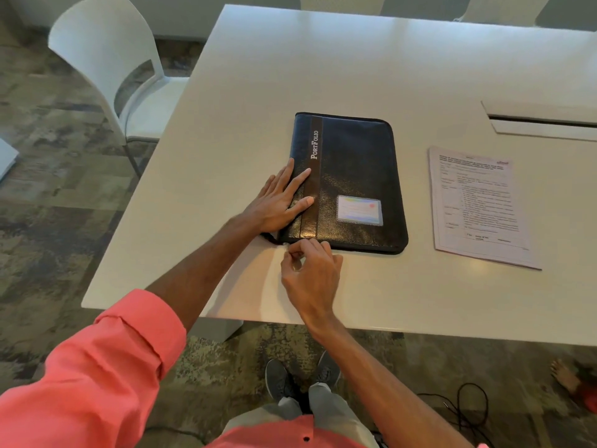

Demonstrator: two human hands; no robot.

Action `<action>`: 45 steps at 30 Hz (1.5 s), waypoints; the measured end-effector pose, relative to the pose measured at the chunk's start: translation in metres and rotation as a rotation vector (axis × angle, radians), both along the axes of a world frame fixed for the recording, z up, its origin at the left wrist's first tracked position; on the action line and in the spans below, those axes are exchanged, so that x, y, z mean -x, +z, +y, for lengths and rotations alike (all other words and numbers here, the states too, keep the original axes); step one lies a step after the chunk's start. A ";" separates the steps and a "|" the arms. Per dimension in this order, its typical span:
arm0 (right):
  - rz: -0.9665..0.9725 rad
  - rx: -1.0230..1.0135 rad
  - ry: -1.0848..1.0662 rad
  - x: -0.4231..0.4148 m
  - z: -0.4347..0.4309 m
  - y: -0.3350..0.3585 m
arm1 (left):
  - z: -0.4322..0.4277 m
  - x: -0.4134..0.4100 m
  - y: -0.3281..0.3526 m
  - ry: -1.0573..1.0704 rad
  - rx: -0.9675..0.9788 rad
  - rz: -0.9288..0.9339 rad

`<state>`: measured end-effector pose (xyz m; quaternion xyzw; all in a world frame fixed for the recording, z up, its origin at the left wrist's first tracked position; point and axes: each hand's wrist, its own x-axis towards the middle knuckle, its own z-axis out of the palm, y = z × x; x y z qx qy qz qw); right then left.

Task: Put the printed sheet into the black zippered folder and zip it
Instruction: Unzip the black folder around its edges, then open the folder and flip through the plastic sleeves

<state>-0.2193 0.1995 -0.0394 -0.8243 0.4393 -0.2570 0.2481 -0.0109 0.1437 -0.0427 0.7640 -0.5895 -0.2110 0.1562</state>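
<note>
Left hand flat on closed folder, right hand pinching its zipper pull; sheet lies apart.

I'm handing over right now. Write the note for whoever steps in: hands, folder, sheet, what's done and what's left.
Left hand: flat on the spine side of the black folder, pinning it down.
Right hand: pinching the zipper pull at the folder's near left corner.
Folder: closed, lying flat on the white table.
Printed sheet: still on the table, right of the folder, not touching it.
Done: nothing stowed yet.
Left: unzip, open, insert sheet, zip shut.
</note>
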 end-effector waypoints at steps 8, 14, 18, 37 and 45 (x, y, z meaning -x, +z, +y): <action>0.010 0.001 0.040 -0.020 0.017 -0.003 | 0.001 0.000 0.003 -0.001 -0.018 0.026; 0.022 0.008 0.084 -0.011 0.014 -0.002 | 0.000 0.001 0.004 0.007 -0.018 0.031; 0.001 0.009 0.102 0.000 -0.004 0.009 | 0.000 0.001 0.006 0.007 -0.030 0.060; 0.081 -0.051 -0.292 0.063 -0.195 0.035 | -0.020 0.052 0.019 0.223 -0.050 0.190; 0.128 -0.185 -0.340 0.066 -0.226 0.042 | -0.021 0.055 0.016 0.204 -0.009 0.070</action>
